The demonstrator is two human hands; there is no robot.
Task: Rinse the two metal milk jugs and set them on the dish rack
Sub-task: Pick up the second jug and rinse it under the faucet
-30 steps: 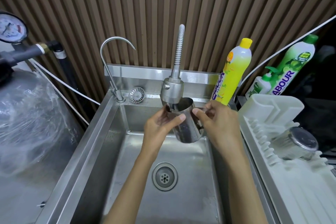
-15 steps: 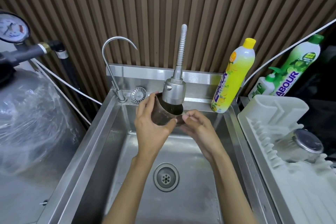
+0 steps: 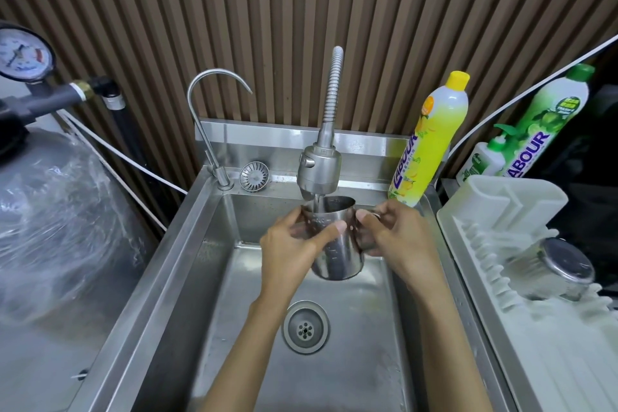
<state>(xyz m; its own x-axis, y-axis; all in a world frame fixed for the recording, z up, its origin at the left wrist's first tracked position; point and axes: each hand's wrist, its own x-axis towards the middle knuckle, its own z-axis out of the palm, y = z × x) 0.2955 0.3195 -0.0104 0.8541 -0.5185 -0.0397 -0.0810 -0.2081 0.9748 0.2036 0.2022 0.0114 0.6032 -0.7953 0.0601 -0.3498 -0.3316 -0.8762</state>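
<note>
A metal milk jug [image 3: 337, 251] is upright over the steel sink [image 3: 187, 261], under the spray tap head [image 3: 319, 170]. A thin stream of water runs from the tap into the jug's mouth. My left hand [image 3: 294, 249] wraps the jug's left side, thumb across its front. My right hand [image 3: 391, 234] grips the jug's handle on the right. A second metal jug [image 3: 551, 269] lies upside down on the white dish rack [image 3: 521, 321] at the right.
A thin gooseneck tap [image 3: 209, 110] and a loose strainer [image 3: 254, 174] are at the sink's back left. A yellow soap bottle [image 3: 431, 140] and green bottles [image 3: 538, 124] lean behind the rack. A plastic-wrapped tank [image 3: 57, 217] with a pressure gauge [image 3: 21, 55] fills the left. The drain [image 3: 306, 327] lies below the jug.
Half a second ago the jug was tipped on its side up at the tap head. Now it is upright and lower, with water running into it and my right hand on the handle.
</note>
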